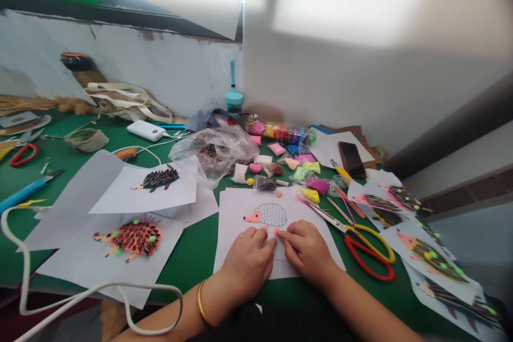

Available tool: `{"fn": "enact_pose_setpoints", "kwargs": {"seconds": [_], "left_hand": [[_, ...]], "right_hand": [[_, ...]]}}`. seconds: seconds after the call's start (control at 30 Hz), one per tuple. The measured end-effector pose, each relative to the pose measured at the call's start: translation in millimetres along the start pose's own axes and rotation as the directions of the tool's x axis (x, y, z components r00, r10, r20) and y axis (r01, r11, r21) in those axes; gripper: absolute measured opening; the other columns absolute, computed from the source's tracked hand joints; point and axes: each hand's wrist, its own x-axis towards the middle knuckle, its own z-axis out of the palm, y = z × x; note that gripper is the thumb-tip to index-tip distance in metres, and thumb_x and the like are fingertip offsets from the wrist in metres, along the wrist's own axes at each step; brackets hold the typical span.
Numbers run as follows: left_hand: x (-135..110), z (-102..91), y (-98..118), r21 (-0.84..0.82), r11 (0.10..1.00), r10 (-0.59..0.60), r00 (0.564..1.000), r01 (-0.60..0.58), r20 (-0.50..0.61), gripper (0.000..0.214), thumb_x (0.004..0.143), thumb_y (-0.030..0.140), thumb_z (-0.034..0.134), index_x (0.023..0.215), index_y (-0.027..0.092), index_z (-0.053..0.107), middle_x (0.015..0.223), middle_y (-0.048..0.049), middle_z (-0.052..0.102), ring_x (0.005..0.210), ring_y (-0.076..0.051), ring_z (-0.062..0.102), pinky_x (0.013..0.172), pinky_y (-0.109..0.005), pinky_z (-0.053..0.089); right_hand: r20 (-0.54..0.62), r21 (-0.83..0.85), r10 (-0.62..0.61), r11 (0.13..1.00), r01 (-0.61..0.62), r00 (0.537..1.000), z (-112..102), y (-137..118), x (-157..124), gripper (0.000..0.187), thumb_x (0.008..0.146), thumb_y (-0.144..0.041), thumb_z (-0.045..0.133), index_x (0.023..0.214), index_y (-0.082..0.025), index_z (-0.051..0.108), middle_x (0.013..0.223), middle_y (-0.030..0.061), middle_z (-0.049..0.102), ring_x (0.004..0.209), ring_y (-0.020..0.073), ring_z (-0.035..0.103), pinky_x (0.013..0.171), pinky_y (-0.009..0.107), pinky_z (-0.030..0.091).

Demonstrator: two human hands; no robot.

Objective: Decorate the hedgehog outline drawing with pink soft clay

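Observation:
A hedgehog picture (pixel 272 215) lies in front of me on white paper (pixel 232 203). Its face is pink clay, and its body has a blue outline filled with small blue marks. Below the body are small pink clay feet. My left hand (pixel 250 259) rests on the paper below the head, its fingers curled together; whatever is under them is hidden. My right hand (pixel 306 251) is mostly closed, with the index fingertip touching a pink clay foot (pixel 276 230). A pink clay ball (pixel 279 193) sits above the hedgehog.
Scissors (pixel 352 230) lie right of the paper, beside several finished hedgehog pictures (pixel 433 256). Clay packets (pixel 318 186) and a plastic bag of seeds (pixel 216 152) stand behind. More hedgehog sheets (pixel 132 238), a white cable (pixel 92 291) and a blue cutter (pixel 24 195) are at left.

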Motion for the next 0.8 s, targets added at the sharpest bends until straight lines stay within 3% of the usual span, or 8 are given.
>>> {"fn": "enact_pose_setpoints", "kwargs": {"seconds": [0.13, 0.43, 0.8], "left_hand": [[-1.3, 0.4, 0.0, -0.023, 1.000, -0.020, 1.000, 0.021, 0.023, 0.028, 0.090, 0.019, 0.049, 0.115, 0.016, 0.061, 0.104, -0.0115, 0.059, 0.089, -0.025, 0.054, 0.077, -0.042, 0.053], [0.1, 5.3, 1.3, -0.042, 0.998, -0.052, 0.999, 0.052, -0.004, 0.050, 0.082, 0.015, 0.054, 0.132, 0.011, 0.050, 0.113, -0.0146, 0.054, 0.100, -0.028, 0.052, 0.085, -0.046, 0.053], [-0.9, 6.8, -0.4, -0.029, 0.999, -0.033, 0.999, 0.033, -0.010, 0.048, 0.084, 0.016, 0.052, 0.132, 0.012, 0.051, 0.115, -0.0139, 0.053, 0.101, -0.028, 0.052, 0.085, -0.045, 0.053]], "right_hand": [[0.020, -0.012, 0.016, 1.000, -0.016, 1.000, -0.8, -0.4, -1.9, 0.026, 0.088, -0.015, 0.053, 0.104, -0.020, 0.073, 0.082, 0.0059, 0.063, 0.078, 0.0194, 0.054, 0.074, 0.036, 0.040], [0.066, -0.043, 0.107, 0.994, -0.104, 0.992, 0.5, -7.8, -10.9, 0.034, 0.089, -0.015, 0.050, 0.118, -0.020, 0.068, 0.086, 0.0068, 0.060, 0.081, 0.0207, 0.053, 0.077, 0.036, 0.041], [0.103, -0.063, 0.071, 0.996, -0.065, 0.992, 1.3, -11.1, -12.0, 0.033, 0.091, -0.016, 0.050, 0.119, -0.018, 0.067, 0.086, 0.0067, 0.058, 0.081, 0.0199, 0.051, 0.077, 0.035, 0.041]]}}
